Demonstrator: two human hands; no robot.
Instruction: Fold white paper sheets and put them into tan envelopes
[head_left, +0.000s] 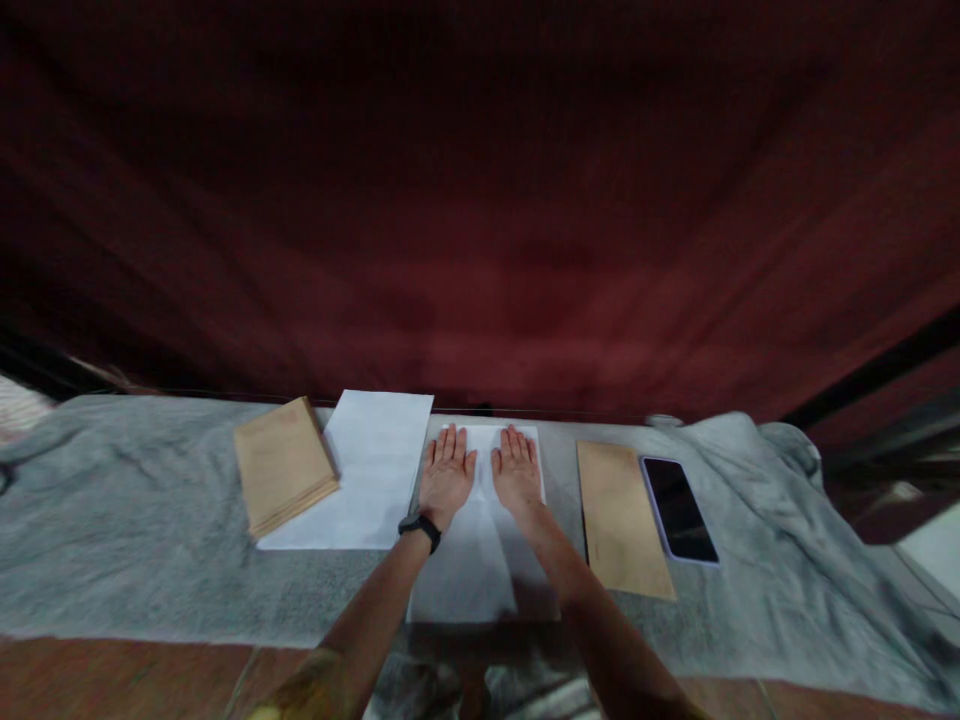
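- Grip: none; left hand (445, 482) and right hand (516, 478) lie open, pressing one creased white sheet (454, 590) on the grey cloth (180, 590).
- Smoothing seems in hand; moving on calls for lifting both palms without dragging it.
- Leftward: white paper (375, 450), one brown envelope stack (283, 462), layers uncountable.
- Rightward: one brown envelope (622, 520), one phone (681, 510).

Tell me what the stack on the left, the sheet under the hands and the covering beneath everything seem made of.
Stack: probably matte kraft paper, going by its plain brown colour and thin layered edges.
Sheet: likely smooth white paper; it lies flat and thin.
Covering: seemingly soft grey fabric, judging by its wrinkles and draped edge; the fibre can't be told.
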